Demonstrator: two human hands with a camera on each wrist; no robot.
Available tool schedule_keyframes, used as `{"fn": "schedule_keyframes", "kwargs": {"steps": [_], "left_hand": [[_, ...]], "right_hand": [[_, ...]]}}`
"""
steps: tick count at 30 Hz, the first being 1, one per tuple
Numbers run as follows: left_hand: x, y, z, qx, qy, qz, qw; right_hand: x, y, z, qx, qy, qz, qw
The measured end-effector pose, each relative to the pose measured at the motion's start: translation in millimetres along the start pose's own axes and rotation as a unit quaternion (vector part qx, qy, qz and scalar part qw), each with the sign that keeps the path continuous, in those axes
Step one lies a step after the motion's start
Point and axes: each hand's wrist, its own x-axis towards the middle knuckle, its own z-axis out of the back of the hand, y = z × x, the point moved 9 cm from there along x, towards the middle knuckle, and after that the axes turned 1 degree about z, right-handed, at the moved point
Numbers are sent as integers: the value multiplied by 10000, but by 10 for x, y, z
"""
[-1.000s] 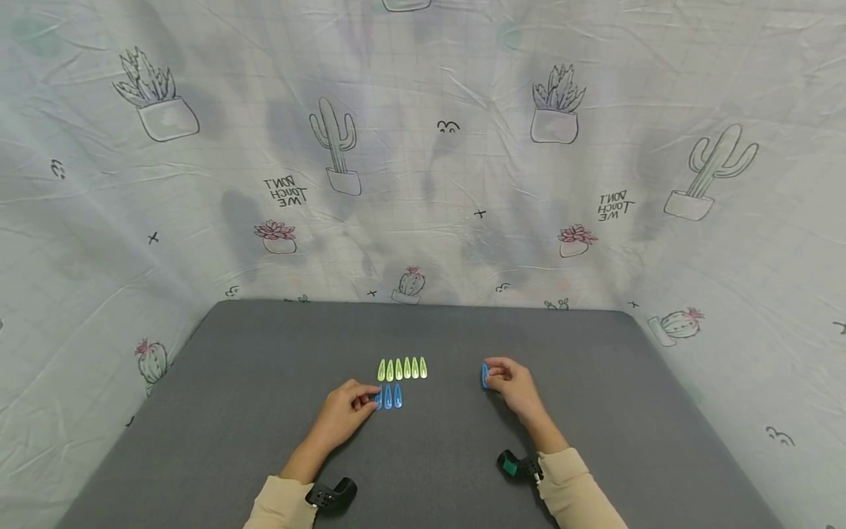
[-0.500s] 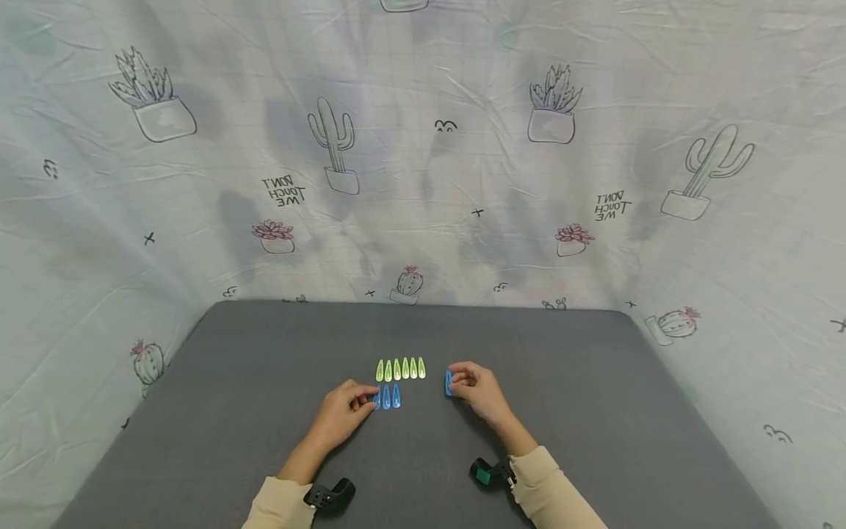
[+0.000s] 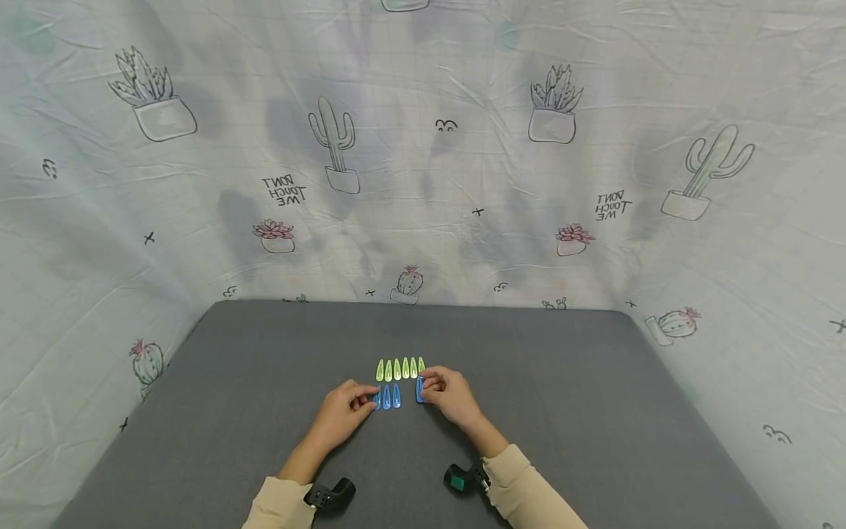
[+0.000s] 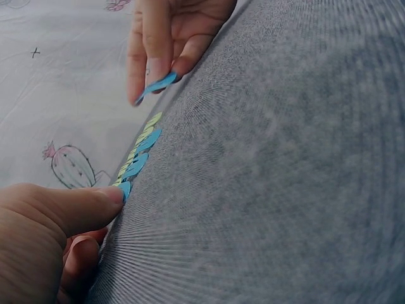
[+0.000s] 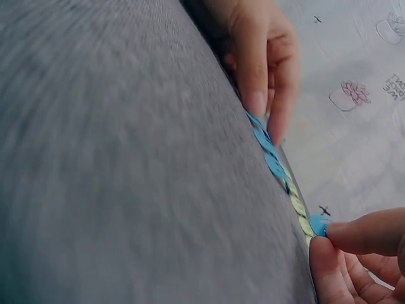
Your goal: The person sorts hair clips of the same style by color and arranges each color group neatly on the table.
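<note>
My right hand (image 3: 452, 397) pinches a blue snap hair clip (image 3: 419, 391) between thumb and fingers. In the left wrist view this held clip (image 4: 158, 85) hangs above the tabletop. Thumb and forefinger of my left hand (image 3: 340, 413) grip the leftmost blue hair clip (image 3: 377, 399) of a short row, partly covering it. Two more blue hair clips (image 3: 392, 396) lie side by side to its right. Just behind them runs a row of several yellow-green hair clips (image 3: 397, 369); the right fingertips overlap its right end in the head view.
Everything lies on a dark grey cloth-covered table (image 3: 264, 353). A pale curtain (image 3: 423, 162) printed with cacti hangs behind and at both sides. Black camera bands (image 3: 330, 497) sit on both wrists, near the tabletop.
My right hand has carried its blue hair clip leftward across the table, from well right of the rows to close beside the blue row. The left hand has stayed in place.
</note>
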Motion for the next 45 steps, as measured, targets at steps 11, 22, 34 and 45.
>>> {"fn": "schedule_keyframes", "kwargs": {"steps": [11,22,34,45], "left_hand": [[21,6,12,-87,59,63,9999],[37,14,33,-105,39,67,9999],[41,9,25,-189,26,25,9998],[37,-25,24,-91,87,-7,9999]], "right_hand": [[52,110,-155,-508,-106,-83,9986],[98,244,-234,-1423,25,-16,9898],[80,315,-224,-1930,-151,90,9810],[-20,-95,24,1564,498,-1115,9801]]}}
